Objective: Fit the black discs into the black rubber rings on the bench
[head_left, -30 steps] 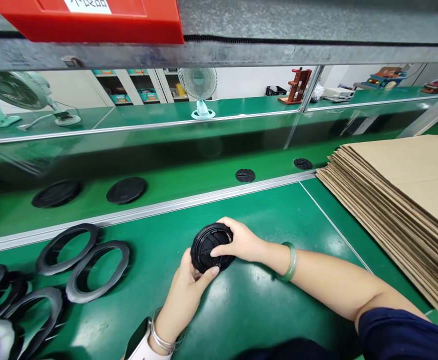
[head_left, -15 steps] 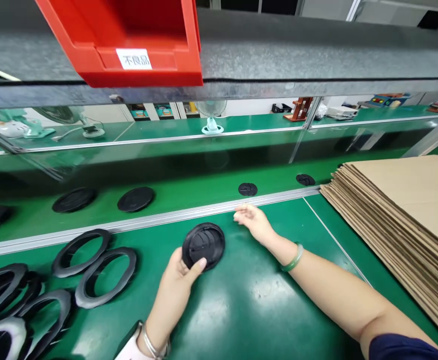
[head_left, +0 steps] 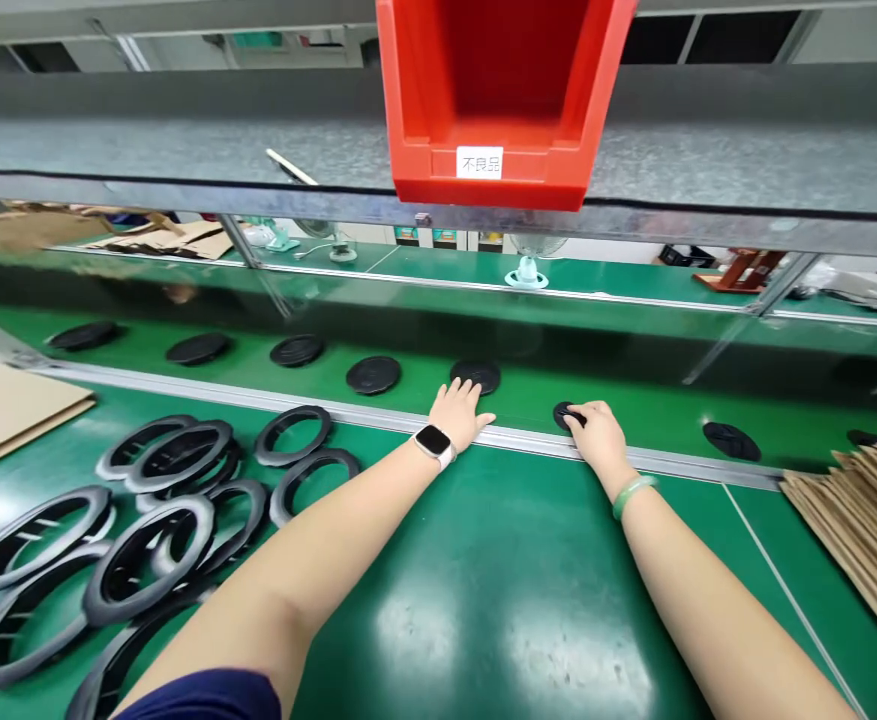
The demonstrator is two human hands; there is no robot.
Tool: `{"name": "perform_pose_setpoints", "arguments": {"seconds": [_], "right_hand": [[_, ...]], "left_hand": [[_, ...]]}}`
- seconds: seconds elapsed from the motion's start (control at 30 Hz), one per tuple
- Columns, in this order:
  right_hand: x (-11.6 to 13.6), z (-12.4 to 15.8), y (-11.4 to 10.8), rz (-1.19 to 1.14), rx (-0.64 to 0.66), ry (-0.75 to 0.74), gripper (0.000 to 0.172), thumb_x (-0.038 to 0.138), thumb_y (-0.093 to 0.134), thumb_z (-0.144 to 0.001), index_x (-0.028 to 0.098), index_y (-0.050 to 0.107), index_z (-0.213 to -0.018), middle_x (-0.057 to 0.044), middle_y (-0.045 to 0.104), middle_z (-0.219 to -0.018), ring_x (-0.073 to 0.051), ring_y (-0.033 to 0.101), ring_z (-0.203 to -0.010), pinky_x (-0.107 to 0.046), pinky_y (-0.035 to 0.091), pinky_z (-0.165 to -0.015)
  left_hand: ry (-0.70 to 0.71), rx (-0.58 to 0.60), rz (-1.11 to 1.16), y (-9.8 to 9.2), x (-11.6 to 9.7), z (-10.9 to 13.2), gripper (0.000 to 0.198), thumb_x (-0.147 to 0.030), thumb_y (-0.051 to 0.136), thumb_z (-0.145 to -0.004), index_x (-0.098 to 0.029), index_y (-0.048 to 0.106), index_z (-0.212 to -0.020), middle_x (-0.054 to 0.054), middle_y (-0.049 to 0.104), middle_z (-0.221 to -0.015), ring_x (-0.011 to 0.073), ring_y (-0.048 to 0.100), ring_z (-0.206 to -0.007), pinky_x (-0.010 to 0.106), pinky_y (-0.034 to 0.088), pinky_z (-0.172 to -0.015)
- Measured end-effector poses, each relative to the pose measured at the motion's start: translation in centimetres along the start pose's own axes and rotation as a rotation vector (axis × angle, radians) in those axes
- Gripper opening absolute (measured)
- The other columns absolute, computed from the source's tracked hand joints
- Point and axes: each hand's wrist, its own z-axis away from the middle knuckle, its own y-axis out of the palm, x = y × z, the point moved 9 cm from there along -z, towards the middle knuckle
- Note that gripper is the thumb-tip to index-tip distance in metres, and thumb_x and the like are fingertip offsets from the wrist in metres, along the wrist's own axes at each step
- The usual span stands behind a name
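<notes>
Hands now well apart, no longer together on one part: L hand (head_left: 459, 415) lies open on the far strip (head_left: 400, 415) just below a black disc (head_left: 475, 377), R hand (head_left: 599, 440) has its fingers on a small disc (head_left: 567, 415) (mostly covered) past the alu rail (head_left: 528, 440). Rings (head_left: 160, 520) crowd the left; open green tabletop (head_left: 498, 620) lies between the arms.

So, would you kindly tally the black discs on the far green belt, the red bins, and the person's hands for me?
Black discs: 8
Red bins: 1
Hands: 2, the left hand and the right hand
Total: 11
</notes>
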Motion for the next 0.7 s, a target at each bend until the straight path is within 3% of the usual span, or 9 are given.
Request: {"name": "perform_pose_setpoints", "arguments": {"seconds": [0.1,0.2,0.3,0.4,0.5,0.57,0.63,0.7], "right_hand": [[-0.7,-0.4,0.3,0.015,0.003,0.004,0.024,0.033,0.060,-0.088,0.021,0.078,-0.100,-0.009,0.061,-0.109,-0.023,0.059,-0.097,-0.036,0.045,-0.087],[-0.7,-0.8,0.1,-0.067,-0.023,-0.020,0.019,0.031,0.062,-0.085,0.019,0.078,-0.087,-0.008,0.064,-0.101,-0.024,0.059,-0.093,-0.038,0.044,-0.087],[-0.2,-0.9,-0.7,-0.156,-0.062,-0.046,0.020,0.031,0.063,-0.083,0.017,0.077,-0.080,-0.010,0.067,-0.095,-0.024,0.060,-0.091,-0.039,0.046,-0.088],[0.9,0.1,-2.1,-0.221,-0.109,-0.075,0.024,0.036,0.062,-0.084,0.016,0.076,-0.083,-0.011,0.067,-0.096,-0.023,0.061,-0.088,-0.039,0.049,-0.085],[2.3,2.7,-3.3,-0.296,-0.130,-0.109,0.030,0.043,0.063,-0.083,0.017,0.076,-0.082,-0.012,0.068,-0.094,-0.024,0.062,-0.086,-0.040,0.051,-0.082],[3.4,5.2,-3.7,-0.370,-0.108,-0.131,0.031,0.047,0.065,-0.081,0.018,0.076,-0.081,-0.011,0.068,-0.093,-0.025,0.063,-0.088,-0.041,0.052,-0.081],[4.4,8.0,-4.0,-0.440,-0.054,-0.136,0.030,0.048,0.067,-0.081,0.020,0.077,-0.082,-0.011,0.068,-0.091,-0.026,0.064,-0.086,-0.041,0.053,-0.078],[5.5,10.6,-4.5,-0.462,0.005,-0.147,0.026,0.045,0.067,-0.083,0.022,0.078,-0.085,-0.010,0.068,-0.088,-0.025,0.064,-0.081,-0.040,0.054,-0.074]], "left_hand": [[0.034,0.080,-0.043,-0.4,-0.8,4.1,0.059,-0.026,0.070,-0.082,-0.009,0.056,-0.137,0.024,0.051,-0.148,0.0372,0.039,-0.144,0.057,0.026,-0.120],[0.030,0.114,-0.090,-2.9,-0.9,10.6,0.056,-0.027,0.069,-0.084,-0.015,0.057,-0.138,0.019,0.053,-0.148,0.0348,0.044,-0.141,0.054,0.027,-0.122],[-0.027,0.088,-0.142,-5.4,0.8,17.0,0.051,-0.027,0.061,-0.089,-0.015,0.056,-0.138,0.018,0.055,-0.146,0.0359,0.048,-0.138,0.058,0.031,-0.119],[-0.111,0.019,-0.266,-7.4,4.3,21.2,0.052,-0.027,0.055,-0.090,-0.011,0.054,-0.139,0.021,0.054,-0.146,0.0371,0.047,-0.138,0.059,0.033,-0.116],[-0.244,-0.061,-0.341,-9.1,7.9,22.5,0.053,-0.026,0.053,-0.086,-0.008,0.056,-0.135,0.025,0.053,-0.146,0.0405,0.042,-0.141,0.060,0.032,-0.115],[-0.319,-0.078,-0.323,-10.1,9.2,22.3,0.044,-0.021,0.051,-0.082,-0.007,0.063,-0.122,0.029,0.061,-0.134,0.0451,0.047,-0.136,0.066,0.030,-0.112],[-0.348,-0.050,-0.270,-10.4,8.8,21.6,0.031,-0.018,0.047,-0.081,-0.009,0.069,-0.102,0.029,0.071,-0.108,0.0479,0.060,-0.118,0.069,0.035,-0.105],[-0.326,0.007,-0.204,-10.3,6.6,20.7,0.025,-0.020,0.045,-0.084,-0.015,0.069,-0.092,0.023,0.073,-0.092,0.0433,0.069,-0.097,0.063,0.046,-0.094]]}}
